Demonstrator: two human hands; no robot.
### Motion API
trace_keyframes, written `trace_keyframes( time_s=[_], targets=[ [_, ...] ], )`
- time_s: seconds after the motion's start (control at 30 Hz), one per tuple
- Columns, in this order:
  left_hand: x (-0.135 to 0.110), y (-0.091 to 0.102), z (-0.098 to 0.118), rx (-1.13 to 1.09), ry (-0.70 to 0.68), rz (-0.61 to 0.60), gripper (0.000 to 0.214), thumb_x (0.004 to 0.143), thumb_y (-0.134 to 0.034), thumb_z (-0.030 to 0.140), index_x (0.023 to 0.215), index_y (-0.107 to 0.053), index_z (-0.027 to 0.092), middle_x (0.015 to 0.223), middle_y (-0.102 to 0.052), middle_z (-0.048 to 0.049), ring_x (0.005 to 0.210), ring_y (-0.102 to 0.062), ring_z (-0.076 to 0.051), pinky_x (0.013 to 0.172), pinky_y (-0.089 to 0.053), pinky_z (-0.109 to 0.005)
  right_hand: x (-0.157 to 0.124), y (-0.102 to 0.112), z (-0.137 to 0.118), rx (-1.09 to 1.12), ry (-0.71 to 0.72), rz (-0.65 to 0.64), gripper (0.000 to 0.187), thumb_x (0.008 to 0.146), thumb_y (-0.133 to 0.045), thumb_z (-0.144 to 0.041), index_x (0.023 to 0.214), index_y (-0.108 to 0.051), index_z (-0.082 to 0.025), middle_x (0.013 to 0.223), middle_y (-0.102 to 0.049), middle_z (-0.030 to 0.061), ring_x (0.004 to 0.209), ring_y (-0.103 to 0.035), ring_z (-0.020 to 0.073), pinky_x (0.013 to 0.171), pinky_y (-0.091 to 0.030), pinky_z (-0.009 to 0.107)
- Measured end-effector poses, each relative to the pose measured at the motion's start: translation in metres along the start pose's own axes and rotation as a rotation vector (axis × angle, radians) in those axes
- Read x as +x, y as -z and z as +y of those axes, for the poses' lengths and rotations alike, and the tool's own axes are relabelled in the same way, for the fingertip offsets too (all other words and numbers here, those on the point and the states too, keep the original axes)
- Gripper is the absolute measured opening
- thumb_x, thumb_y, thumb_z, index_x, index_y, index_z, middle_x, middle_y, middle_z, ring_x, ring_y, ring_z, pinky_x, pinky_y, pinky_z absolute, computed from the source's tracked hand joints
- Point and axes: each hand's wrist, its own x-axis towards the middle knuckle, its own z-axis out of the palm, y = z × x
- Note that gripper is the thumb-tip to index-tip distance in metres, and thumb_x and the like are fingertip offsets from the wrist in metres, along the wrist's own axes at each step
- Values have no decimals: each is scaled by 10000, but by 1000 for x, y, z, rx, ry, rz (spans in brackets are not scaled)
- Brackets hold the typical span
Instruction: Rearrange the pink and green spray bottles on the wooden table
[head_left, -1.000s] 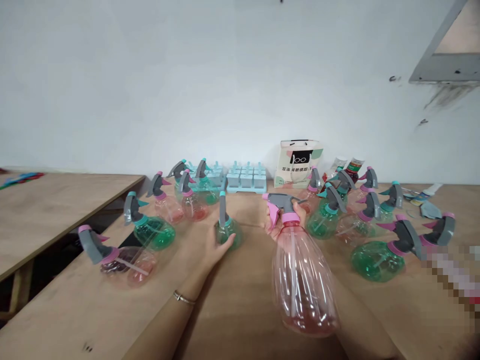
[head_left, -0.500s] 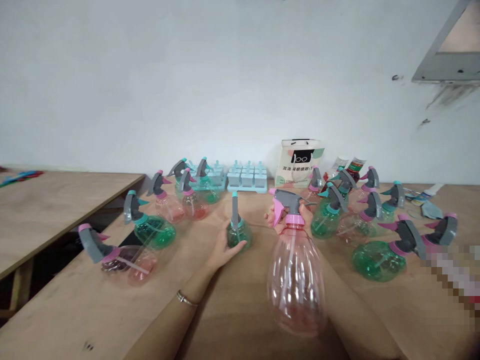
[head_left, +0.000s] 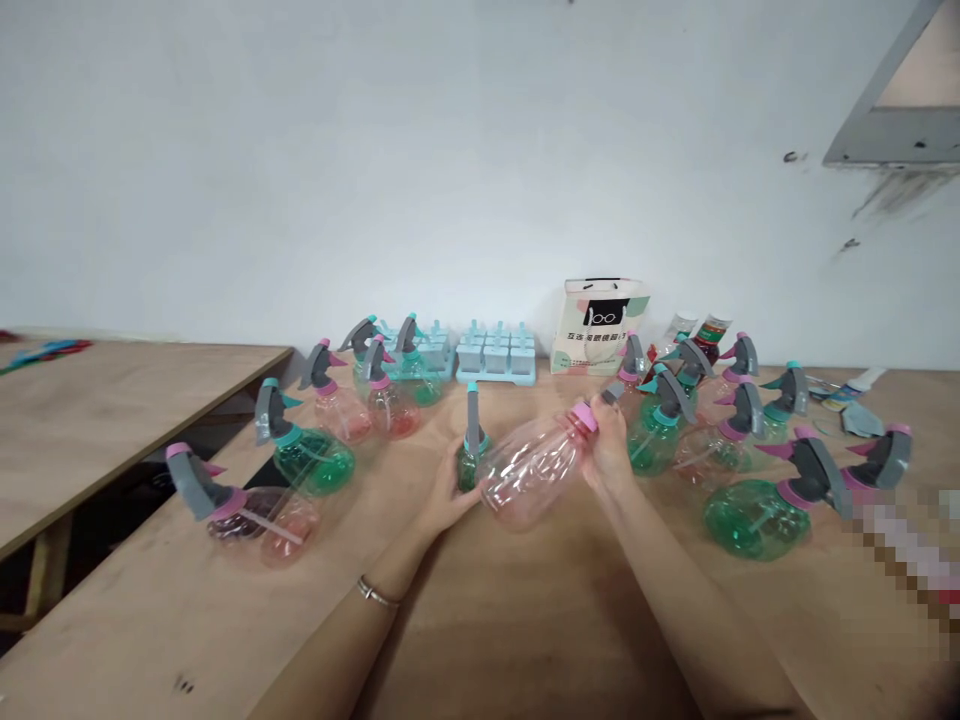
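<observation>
My right hand (head_left: 609, 442) is closed around the neck and grey trigger head of a pink spray bottle (head_left: 531, 470). This clear pink bottle is tilted, its base pointing left toward my left hand. My left hand (head_left: 450, 500) is wrapped around the lower left side of a green spray bottle (head_left: 472, 435), which stands upright on the table (head_left: 480, 630). The pink bottle's base partly covers the green one and lies close to my left fingertips; whether they touch I cannot tell.
Several pink and green spray bottles stand at left, one a green bottle (head_left: 315, 460), and more at right, such as a green bottle (head_left: 756, 520). Light-blue popsicle molds (head_left: 496, 376) and a paper bag (head_left: 596, 330) are by the wall. A gap separates the left table (head_left: 112, 420).
The pink spray bottle has gone from upright to tilted, its base swinging up and left toward the green bottle. My left hand stays on the green bottle.
</observation>
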Motion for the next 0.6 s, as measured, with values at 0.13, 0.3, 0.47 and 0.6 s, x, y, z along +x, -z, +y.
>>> trace_keyframes(
  time_s=[0.13,0.3,0.47,0.6],
  targets=[
    [0,0,-3,30,-81,-21,678,818,-698,431,1392,-385,251,1349,-556,-122,1259,-553,-325,1083,-451,-543,6,6,0,-78,73,-71,479,542,-854,-507,752,-505,-255,691,-516,-58,577,-477,112,563,-470,274],
    [-2,-2,-14,59,-50,21,721,787,-734,420,1392,-387,241,1342,-554,-139,1272,-548,-324,1091,-434,-549,-6,19,-5,-270,174,-196,464,644,-819,-447,887,-460,-282,796,-614,-39,735,-585,156,706,-519,329],
    [-2,-3,-16,55,-42,3,727,808,-709,420,1421,-356,252,1397,-511,-150,1329,-495,-330,1126,-376,-574,-26,54,-16,-527,322,-101,613,598,-865,-340,1073,-481,-300,1119,-568,38,1027,-589,210,892,-535,405],
    [-1,-2,-11,67,-51,-3,725,812,-707,403,1422,-348,247,1403,-500,-156,1334,-486,-328,1128,-369,-575,-40,97,-31,-860,414,3,656,668,-802,-308,1270,-543,-280,1205,-499,78,1148,-543,255,1025,-470,487]
  ],
)
